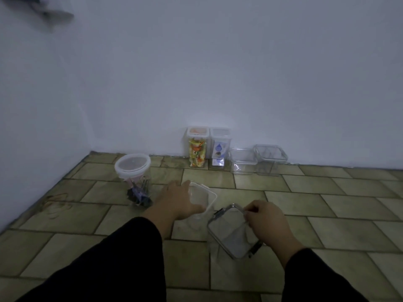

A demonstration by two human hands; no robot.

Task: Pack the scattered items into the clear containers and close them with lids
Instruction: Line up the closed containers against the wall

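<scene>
On the tiled floor in front of me stand two clear containers. My left hand (176, 199) grips the left side of a clear square container with a white lid (205, 196). My right hand (266, 221) rests with curled fingers on the right edge of a clear square container with a grey clip lid (231, 234). A round clear jar (136, 182) with a white lid and dark items inside stands to the left. Against the wall stand a tall container of colourful items (197, 148) and a tall container of blue-white packets (219, 149), both lidded.
Two low clear square containers (242, 161) (270, 159) sit by the wall at the right. The white wall corner runs along the left. Bare beige floor tiles (338, 203) spread to the right.
</scene>
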